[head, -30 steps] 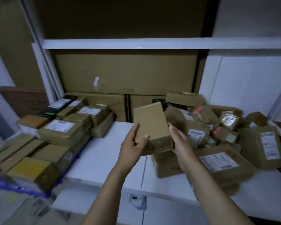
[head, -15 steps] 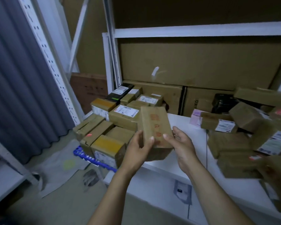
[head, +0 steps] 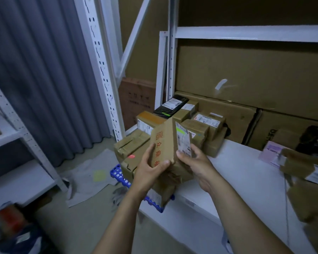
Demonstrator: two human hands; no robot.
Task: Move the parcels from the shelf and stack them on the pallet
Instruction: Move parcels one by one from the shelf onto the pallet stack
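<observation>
1. Two hands are gripping one brown box (head: 165, 140). The left hand (head: 151, 167) is curling its fingers (head: 151, 149) round the side with red print. The right hand (head: 196, 162) is pinching the side that carries the white label (head: 183, 142). Both sets of fingers are clamped on the box.
2. Half a second ago the box was lying flatter, with only its printed top showing. Now it is standing tipped up on edge, and the label side is coming into sight.
3. The view is also swinging further left, away from the shelf (head: 237, 171). The pile (head: 200, 129) on the blue pallet (head: 117, 173) is now sitting straight behind the box.
4. For the task, this is looking like a carry that is nearing its end. The box is hanging in the air in front of the near parcels of the pile, and I cannot tell whether it is touching any of them. Setting it down is probably coming next.
5. Counting what is moving: one box, two hands.
6. Counting the pile: about nine parcels are showing, one black parcel (head: 170, 106) at the back and the rest brown. More may be hiding behind the box.
7. Counting what is waiting on the shelf at the right: one pink parcel (head: 272, 151), one black parcel (head: 314, 142) behind it, and roughly three brown parcels. These are blurred and cut off by the edge, so that count is staying loose.
8. Only one pallet is showing, on the floor.
</observation>
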